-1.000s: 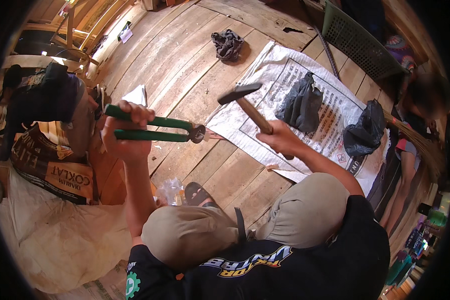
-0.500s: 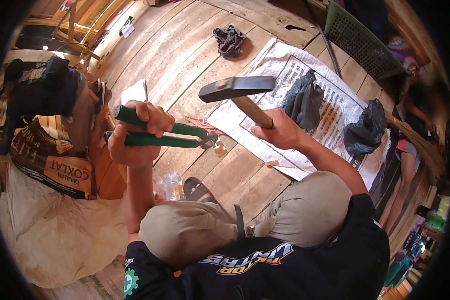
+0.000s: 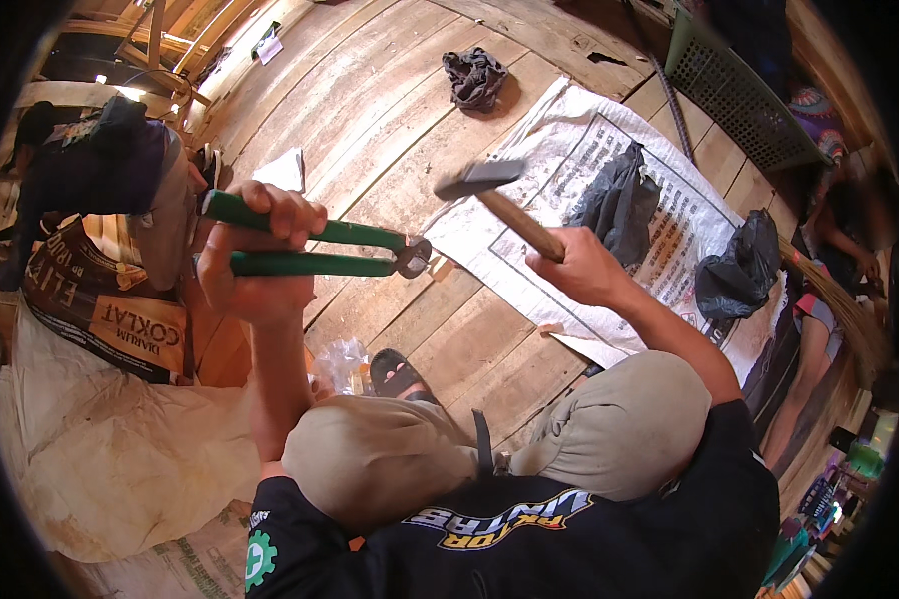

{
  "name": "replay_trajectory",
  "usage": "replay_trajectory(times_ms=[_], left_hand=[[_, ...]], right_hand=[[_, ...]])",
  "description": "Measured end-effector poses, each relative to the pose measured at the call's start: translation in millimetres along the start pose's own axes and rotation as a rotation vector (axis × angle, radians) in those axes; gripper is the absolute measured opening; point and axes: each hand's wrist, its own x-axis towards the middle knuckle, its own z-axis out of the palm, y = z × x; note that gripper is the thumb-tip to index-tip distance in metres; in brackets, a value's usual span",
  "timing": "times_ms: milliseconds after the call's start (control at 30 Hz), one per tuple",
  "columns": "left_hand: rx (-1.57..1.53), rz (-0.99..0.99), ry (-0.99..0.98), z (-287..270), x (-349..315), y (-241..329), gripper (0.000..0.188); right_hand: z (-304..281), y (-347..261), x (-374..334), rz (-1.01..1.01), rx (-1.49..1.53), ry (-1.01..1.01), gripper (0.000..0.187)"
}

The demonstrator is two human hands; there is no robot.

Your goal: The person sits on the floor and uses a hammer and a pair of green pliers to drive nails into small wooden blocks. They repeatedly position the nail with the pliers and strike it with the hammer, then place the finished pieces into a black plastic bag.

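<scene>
My left hand (image 3: 260,250) is wrapped round the green handles of a pair of pincers (image 3: 360,264). The handles stand apart, and the metal jaws point right over the plank floor. Whether the jaws pinch anything is too small to tell. In my right hand (image 3: 581,265) is a hammer (image 3: 521,224), gripped by its wooden handle. Its dark head is raised to the right of and above the pincers' jaws, apart from them, and looks slightly blurred. My knees are bent beneath both arms.
A white woven sack (image 3: 529,150) lies flat on the floor, bearing dark plastic bags (image 3: 737,268). A black crumpled cloth (image 3: 474,78) lies farther off. Another person (image 3: 120,170) sits at left; someone else is at right, near a green basket (image 3: 739,90) and a broom (image 3: 839,299).
The pincers have shifted a little left and up in my left hand. The hammer has moved slightly right, its head turned and tilted. The surroundings have shifted slightly in view.
</scene>
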Motion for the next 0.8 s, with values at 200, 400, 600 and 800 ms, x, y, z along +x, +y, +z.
replay_trajectory(times_ms=[200,400,600,800], left_hand=[[0.049,-0.009,0.014,4.1,-0.7,-10.2,0.043],[-0.04,0.007,0.076,-2.1,-1.6,-2.6,0.043],[0.07,0.024,0.162,-1.3,-2.2,-1.8,0.04],[0.023,0.009,0.204,0.0,-3.2,0.4,0.041]], right_hand=[[-1.7,-14.1,-5.4,-0.032,-0.073,-0.158,0.02],[21.6,38.6,-15.0,0.052,-0.426,-0.194,0.02],[12.4,-1.1,-4.0,-0.198,-0.066,-0.003,0.018],[45.1,41.9,-1.0,-0.205,-0.086,0.054,0.023]])
